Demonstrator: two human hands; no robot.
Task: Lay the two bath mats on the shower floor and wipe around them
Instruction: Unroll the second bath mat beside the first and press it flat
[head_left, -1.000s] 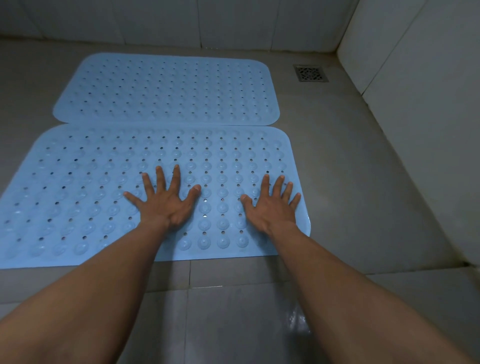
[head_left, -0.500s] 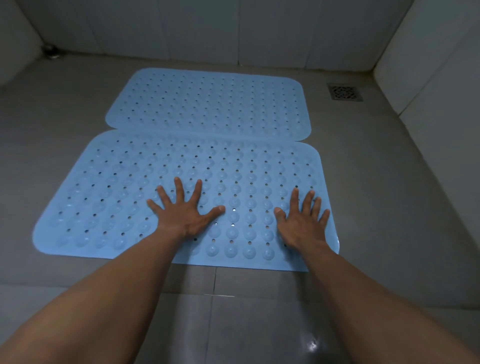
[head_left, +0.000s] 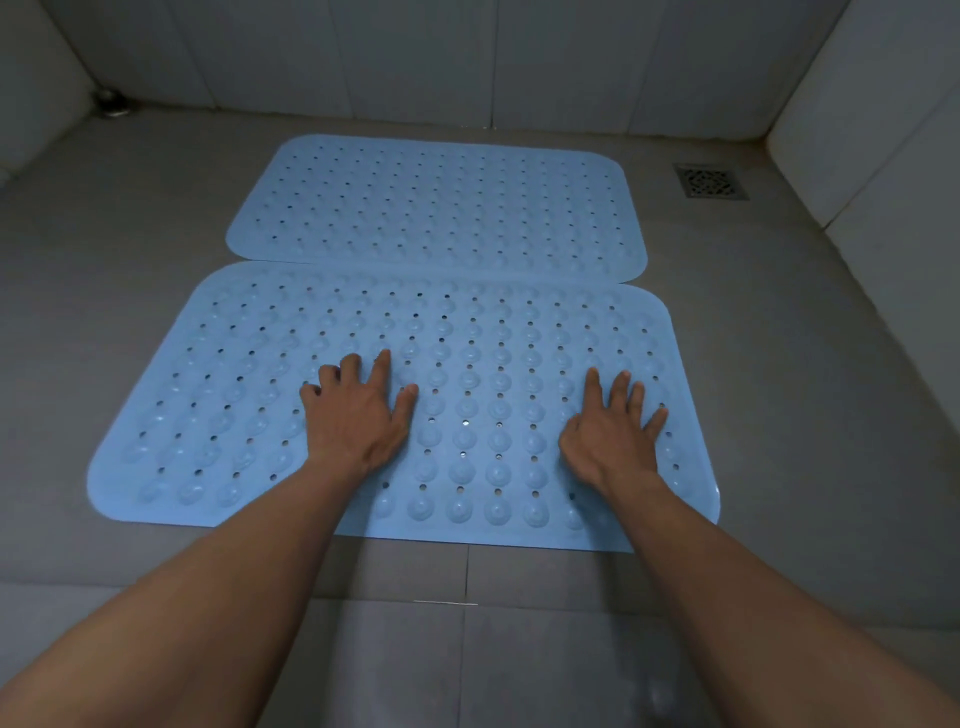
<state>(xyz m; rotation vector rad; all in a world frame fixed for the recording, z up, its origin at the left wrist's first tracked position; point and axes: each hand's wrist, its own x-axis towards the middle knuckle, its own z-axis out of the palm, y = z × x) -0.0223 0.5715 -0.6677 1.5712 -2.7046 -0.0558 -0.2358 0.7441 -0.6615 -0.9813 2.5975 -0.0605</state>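
Note:
Two light blue rubber bath mats with holes and suction bumps lie flat on the grey tiled shower floor (head_left: 779, 395). The far mat (head_left: 436, 208) sits behind the near mat (head_left: 488, 332), their long edges touching or slightly overlapping. My left hand (head_left: 358, 415) rests palm down on the near mat's middle, fingers slightly curled. On the mat's right part my right hand (head_left: 615, 431) lies palm down with fingers spread. Neither hand holds anything.
A square metal drain grate (head_left: 710, 181) sits in the far right corner of the floor. White tiled walls (head_left: 883, 156) close the back and right side. A small metal fitting (head_left: 111, 101) shows at the far left corner.
The view has shifted left and back, so both mats show whole. My left hand's fingers have curled in a little; both hands stay pressed on the near mat.

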